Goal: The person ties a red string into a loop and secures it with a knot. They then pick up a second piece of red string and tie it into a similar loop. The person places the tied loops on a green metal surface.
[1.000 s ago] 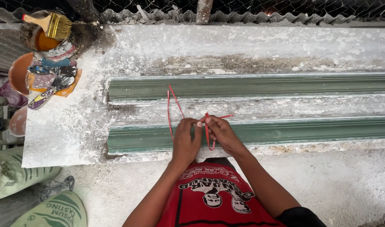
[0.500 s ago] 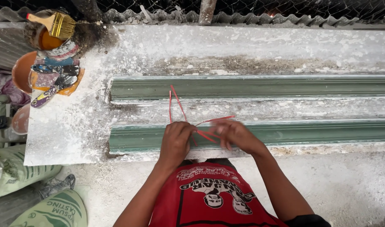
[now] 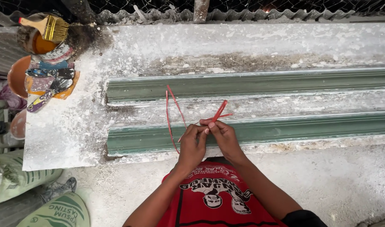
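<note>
Landmark: near green moulding strip [image 3: 251, 132], lying lengthwise on the dusty white worktable [image 3: 66, 143].
Left hand [image 3: 191, 147]: hovering over the near strip's front edge, fingers curling shut and pinching the red plastic strap [image 3: 172, 113] between thumb and forefinger.
Right hand [image 3: 224, 136]: sitting just right of the left hand, touching it, fingertips pressing closed on the same strap where its short ends are sticking up and fanning right.
Strap position: looping up and left from the fingers, arching above the pale gap between the near strip and the far green moulding strip [image 3: 251, 82]; not resting flat on either.
Grip reading: both hands are meeting at one point, probably so the strap can be twisted or knotted with the loop kept free.
Far left of the near strip: paint can with a brush [image 3: 49, 27] lying across it, putty knives [image 3: 49, 84] stacked on an orange bowl [image 3: 17, 75], likely parked at the table corner to be clear of the mouldings.
Below the table's left end: green-printed plaster sacks [image 3: 54, 212] lying on the floor.
</note>
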